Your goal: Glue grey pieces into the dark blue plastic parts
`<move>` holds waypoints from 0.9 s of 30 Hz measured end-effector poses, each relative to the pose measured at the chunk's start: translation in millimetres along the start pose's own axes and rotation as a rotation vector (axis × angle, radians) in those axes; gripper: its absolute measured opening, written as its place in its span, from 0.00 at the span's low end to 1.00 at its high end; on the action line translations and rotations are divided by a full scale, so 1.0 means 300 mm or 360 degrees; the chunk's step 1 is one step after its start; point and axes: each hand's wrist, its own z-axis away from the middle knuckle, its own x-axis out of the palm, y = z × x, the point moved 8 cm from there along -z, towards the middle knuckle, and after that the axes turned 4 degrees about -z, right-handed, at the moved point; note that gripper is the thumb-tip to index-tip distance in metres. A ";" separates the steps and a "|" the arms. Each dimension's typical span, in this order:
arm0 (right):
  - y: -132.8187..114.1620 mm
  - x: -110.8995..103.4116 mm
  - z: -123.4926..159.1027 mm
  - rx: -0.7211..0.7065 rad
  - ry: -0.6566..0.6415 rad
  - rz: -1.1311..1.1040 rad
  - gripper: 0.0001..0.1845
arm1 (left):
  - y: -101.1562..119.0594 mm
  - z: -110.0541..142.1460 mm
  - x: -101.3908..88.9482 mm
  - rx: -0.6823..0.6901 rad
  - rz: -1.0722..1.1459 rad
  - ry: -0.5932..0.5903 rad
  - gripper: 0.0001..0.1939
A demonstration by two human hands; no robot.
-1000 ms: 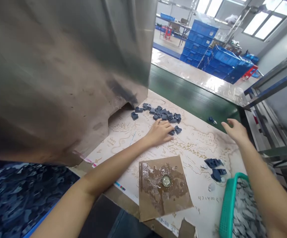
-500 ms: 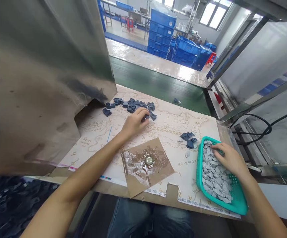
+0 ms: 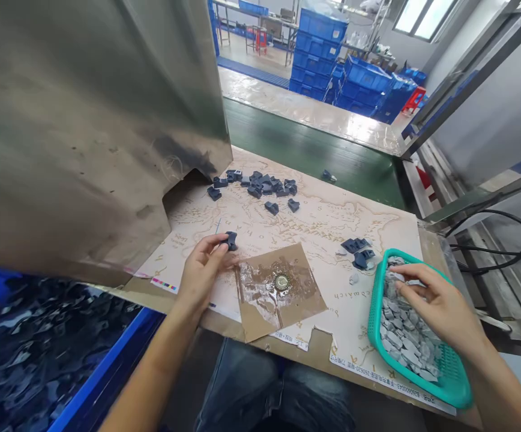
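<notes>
My left hand [image 3: 204, 279] is shut on a small dark blue plastic part [image 3: 230, 241], pinched between thumb and fingers above a printed map sheet [image 3: 332, 234]. Beyond it lies a loose scatter of similar dark blue parts [image 3: 260, 187]. My right hand [image 3: 436, 306] rests in a green plastic basket [image 3: 377, 318], its fingers apart on a heap of small grey pieces [image 3: 404, 330]. I see nothing held in it. Two more dark blue parts [image 3: 359, 253] lie just left of the basket.
A wet cardboard square [image 3: 278, 294] with a round metal piece [image 3: 281, 282] lies on the sheet. A steel hood [image 3: 84, 138] looms at left, above a blue bin [image 3: 107, 342] of dark parts. A green belt [image 3: 310, 156] runs behind; blue crates [image 3: 319, 48] stand beyond.
My left hand has moved away from the scatter toward me, carrying a blue part. My right hand stays in the basket. The view has shifted slightly.
</notes>
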 end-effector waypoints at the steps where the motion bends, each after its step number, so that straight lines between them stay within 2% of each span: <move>1: -0.036 0.028 0.016 0.0017 -0.0025 -0.0114 0.13 | -0.009 0.013 -0.010 0.0028 0.0023 0.0042 0.24; 6: -0.176 0.209 0.066 0.0117 -0.0331 -0.0615 0.20 | -0.035 0.032 -0.026 0.0085 0.0061 0.0108 0.28; 8: -0.205 0.282 0.073 0.0192 -0.0419 -0.0853 0.18 | -0.037 0.029 -0.025 0.0088 0.0051 0.0083 0.27; 11: -0.211 0.389 0.080 0.0466 -0.0393 -0.1475 0.11 | -0.031 0.026 -0.024 0.0143 0.0021 0.0038 0.26; 13: -0.206 0.453 0.086 0.0697 -0.0302 -0.1929 0.11 | -0.029 0.026 -0.022 0.0179 0.0000 0.0000 0.26; 15: -0.211 0.508 0.090 0.0887 -0.0283 -0.2225 0.12 | -0.028 0.027 -0.019 0.0201 -0.0020 -0.0034 0.25; 17: -0.227 0.540 0.089 0.0990 -0.0337 -0.2377 0.14 | -0.027 0.028 -0.017 0.0211 -0.0031 -0.0052 0.25; 20: -0.246 0.552 0.084 0.1049 -0.0416 -0.2474 0.14 | -0.024 0.030 -0.016 0.0221 -0.0042 -0.0067 0.24; 23: -0.255 0.545 0.081 0.1012 -0.0444 -0.2484 0.12 | -0.020 0.031 -0.015 0.0239 -0.0072 -0.0083 0.24; 27: -0.258 0.532 0.072 0.0883 -0.0379 -0.2361 0.12 | -0.018 0.031 -0.010 0.0241 -0.0084 -0.0124 0.24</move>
